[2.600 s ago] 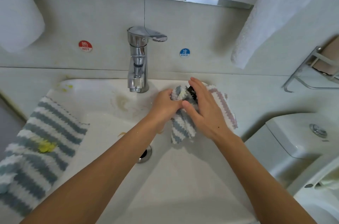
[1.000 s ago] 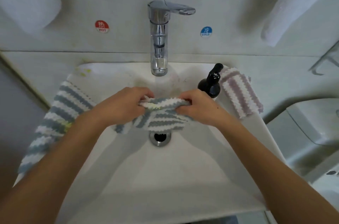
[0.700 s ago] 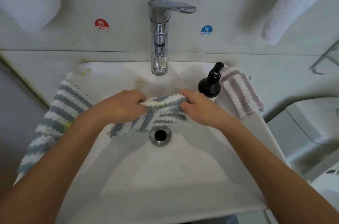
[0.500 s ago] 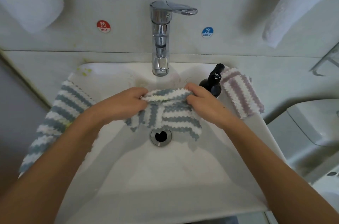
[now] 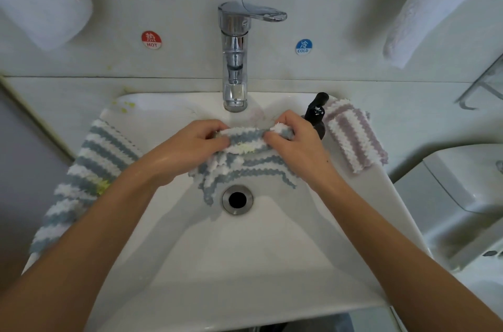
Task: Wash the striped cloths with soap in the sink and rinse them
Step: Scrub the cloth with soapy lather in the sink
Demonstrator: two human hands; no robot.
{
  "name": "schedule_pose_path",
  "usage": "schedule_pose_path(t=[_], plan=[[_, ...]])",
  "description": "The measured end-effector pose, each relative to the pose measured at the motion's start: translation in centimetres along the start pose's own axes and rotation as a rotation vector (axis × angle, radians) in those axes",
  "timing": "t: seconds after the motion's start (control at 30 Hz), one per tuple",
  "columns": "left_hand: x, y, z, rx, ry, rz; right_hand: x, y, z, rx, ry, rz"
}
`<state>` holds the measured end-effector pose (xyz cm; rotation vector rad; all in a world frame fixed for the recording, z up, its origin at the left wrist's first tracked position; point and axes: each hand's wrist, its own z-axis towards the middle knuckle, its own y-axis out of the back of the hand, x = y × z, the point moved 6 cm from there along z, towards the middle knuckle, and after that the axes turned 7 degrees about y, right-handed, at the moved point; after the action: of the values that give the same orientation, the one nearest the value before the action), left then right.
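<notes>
Over the white sink (image 5: 245, 263), both hands' fingers (image 5: 215, 138) pinch a yellow-stained blue-striped cloth (image 5: 242, 165).

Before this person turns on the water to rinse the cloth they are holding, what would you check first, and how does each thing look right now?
1. Blue-and-white striped cloth gripped by both the left hand and the right hand: ok.
2. Cloth under the chrome tap: ok, just in front of the spout.
3. Round metal drain open: ok.
4. Yellow stain gone from the cloth: not ok, a patch shows.
5. Soap worked in: cannot tell.
6. Black pump bottle clear of the right hand: not ok, close behind it.
</notes>
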<state>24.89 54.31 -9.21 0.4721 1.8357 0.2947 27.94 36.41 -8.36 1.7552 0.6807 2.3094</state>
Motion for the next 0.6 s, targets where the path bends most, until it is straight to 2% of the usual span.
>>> schedule_pose_path(t=[0.17,0.33,0.4,0.5,0.6], plan=[[-2.4,-0.2,0.1,-0.35,-0.168,-0.063,2.0,-1.9,0.5,-0.09,0.031,0.115],[-3.5,-3.5,-0.7,-0.525,-0.225,-0.074,1.2,-2.4,1.3,-0.394,-0.106,0.407],[-3.2,-4.4,-0.6,-0.573,-0.189,-0.155,0.4,-3.0,1.0,-0.385,-0.137,0.421],[-2.0,-3.8,0.5,-0.592,-0.095,-0.296,0.6,-3.9,-0.3,-0.249,-0.062,0.396],[-2.1,-4.0,0.4,-0.616,-0.133,-0.301,0.8,-3.9,-0.4,-0.25,-0.074,0.418]])
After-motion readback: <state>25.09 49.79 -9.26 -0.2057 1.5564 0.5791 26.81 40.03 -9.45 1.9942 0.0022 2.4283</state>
